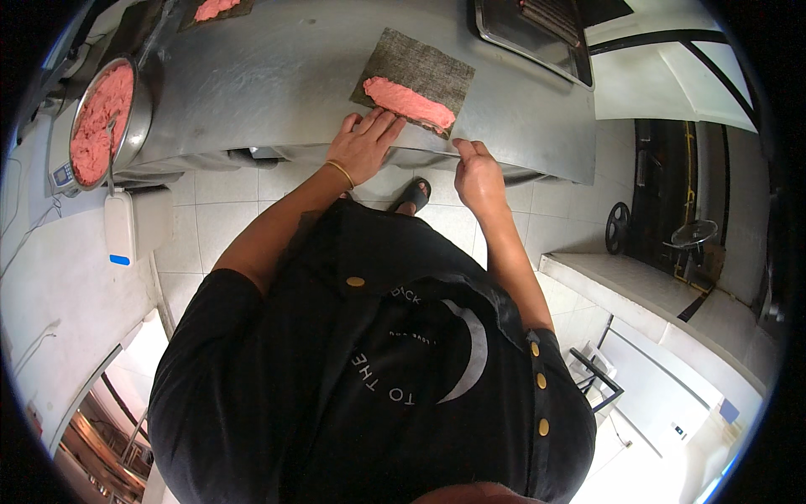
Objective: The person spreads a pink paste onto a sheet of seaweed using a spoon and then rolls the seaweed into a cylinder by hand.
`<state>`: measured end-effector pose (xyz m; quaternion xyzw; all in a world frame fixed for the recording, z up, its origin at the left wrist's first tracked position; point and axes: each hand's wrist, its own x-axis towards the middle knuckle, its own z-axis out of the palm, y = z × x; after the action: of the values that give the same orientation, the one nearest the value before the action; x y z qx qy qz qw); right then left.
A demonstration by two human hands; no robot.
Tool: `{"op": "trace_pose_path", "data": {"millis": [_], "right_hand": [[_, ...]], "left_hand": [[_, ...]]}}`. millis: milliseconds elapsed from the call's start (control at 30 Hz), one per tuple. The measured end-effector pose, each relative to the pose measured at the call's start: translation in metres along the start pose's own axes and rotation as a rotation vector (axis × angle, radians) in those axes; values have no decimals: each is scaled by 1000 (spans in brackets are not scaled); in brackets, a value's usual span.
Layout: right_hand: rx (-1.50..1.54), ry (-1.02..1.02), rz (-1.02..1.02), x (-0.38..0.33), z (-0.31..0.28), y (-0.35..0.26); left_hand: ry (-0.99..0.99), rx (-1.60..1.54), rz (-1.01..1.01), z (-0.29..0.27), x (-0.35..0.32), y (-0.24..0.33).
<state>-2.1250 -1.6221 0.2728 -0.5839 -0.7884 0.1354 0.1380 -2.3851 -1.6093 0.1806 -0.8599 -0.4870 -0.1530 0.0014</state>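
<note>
A dark seaweed sheet (416, 67) lies slightly turned on the steel table (277, 76), near its front edge. Across the sheet's near part runs a thick strip of pink paste (409, 102). My left hand (365, 147) rests with its fingers stretched out at the sheet's near left edge, just below the paste; its thumb is partly hidden. By the near right corner, at the table's edge, is my right hand (480, 172) with its fingers curled closed. Whether anything is between those fingers is hidden.
At the left, a metal bowl (141, 113) of pink paste with a utensil in it stands by a scale (64, 175). Another sheet with paste (217, 8) lies far left. A metal tray (537, 57) with dark stacked sheets (550, 18) sits far right.
</note>
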Motion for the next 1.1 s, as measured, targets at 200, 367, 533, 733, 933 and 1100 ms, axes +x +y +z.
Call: {"op": "trace_pose_path", "data": {"millis": [200,367,533,733,933,1100], "right_hand": [[-60,3,59,-15,-17,9],[-15,60,34,-19,-17,3],[-41,8,46,-17,-12,6],[-28,48,15,-18,-12,7],[-36,-7,-16,-3,2,-7],[-37,26,55,-14,-13,0]], "left_hand": [[-3,-23,-16,0,1,1],[-43,-53,-35,-7,3,3],[-76,-90,-51,-14,4,4],[-104,-61,-37,-18,3,-1],[-82,-66,-36,-14,3,-3],[-64,-51,-22,-9,2,-5]]}}
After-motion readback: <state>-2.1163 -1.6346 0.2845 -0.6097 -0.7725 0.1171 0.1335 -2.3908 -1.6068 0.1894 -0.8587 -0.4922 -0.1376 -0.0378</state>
